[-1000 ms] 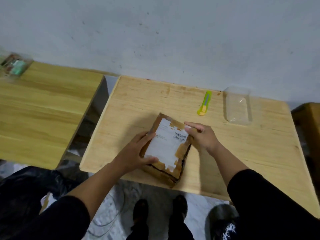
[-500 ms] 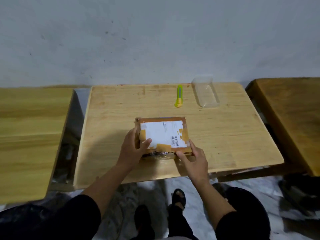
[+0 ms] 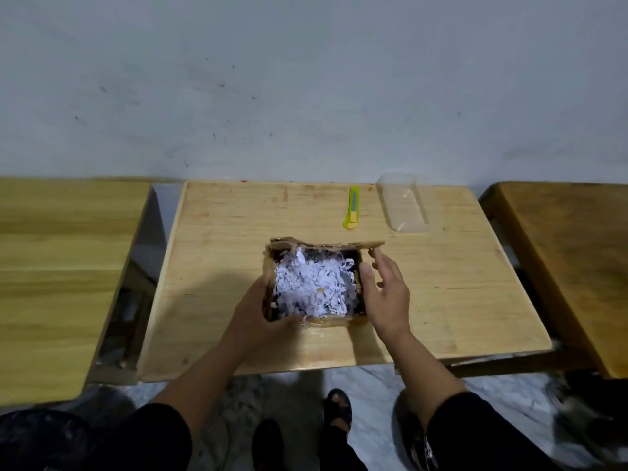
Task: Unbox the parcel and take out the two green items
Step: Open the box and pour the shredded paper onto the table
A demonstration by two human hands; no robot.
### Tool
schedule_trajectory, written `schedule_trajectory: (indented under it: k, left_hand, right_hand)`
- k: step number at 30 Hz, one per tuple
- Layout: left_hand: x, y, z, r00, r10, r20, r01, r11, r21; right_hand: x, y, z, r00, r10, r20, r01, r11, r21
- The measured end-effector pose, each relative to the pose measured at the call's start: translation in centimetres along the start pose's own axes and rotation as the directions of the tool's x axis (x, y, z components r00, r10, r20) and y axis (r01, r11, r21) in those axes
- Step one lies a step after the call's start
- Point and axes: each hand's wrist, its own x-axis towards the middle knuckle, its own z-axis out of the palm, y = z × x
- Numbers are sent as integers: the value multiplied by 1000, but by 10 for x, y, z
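Note:
The brown cardboard parcel lies open on the middle wooden table, its lid folded back toward the wall. White shredded paper fills the inside; no green items show among it. My left hand grips the box's near-left corner. My right hand rests against the right wall of the box, fingers spread and holding nothing.
A yellow-green utility knife lies behind the box, with a clear plastic tray to its right. Wooden tables stand on the left and right, with gaps between. My feet are on the floor below the table edge.
The parcel was closed with its white label on top; now its lid is folded back and the shredded paper is exposed. My right hand moved from the front edge to the right side.

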Motion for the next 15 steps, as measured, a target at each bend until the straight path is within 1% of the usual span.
schedule_trajectory:
  k: [3, 6, 8, 11, 13, 14, 15]
  left_hand:
    - [2, 2, 0, 1000, -18, 5, 18, 1000, -10]
    - [4, 2, 0, 999, -45, 14, 45, 999, -2]
    - [5, 1, 0, 997, -69, 15, 69, 997, 39]
    - [8, 0, 0, 997, -82, 1, 81, 993, 83]
    - [10, -2, -1, 998, -63, 3, 62, 990, 127]
    - [12, -2, -1, 999, -45, 6, 43, 987, 157]
    - [14, -2, -1, 1000, -17, 8, 15, 981, 191]
  right_hand:
    - [25, -4, -2, 991, -71, 109, 81, 992, -92]
    - [48, 0, -3, 955, -130, 267, 199, 948, -247]
    - [60, 7, -1, 925, -132, 357, 253, 913, -320]
    - [75, 14, 6, 877, -80, 474, 304, 856, -418]
    - [83, 13, 10, 846, -10, 532, 333, 790, -514]
    - [86, 12, 11, 838, -7, 545, 364, 752, -550]
    - [88, 10, 10, 832, -40, 553, 412, 713, -568]
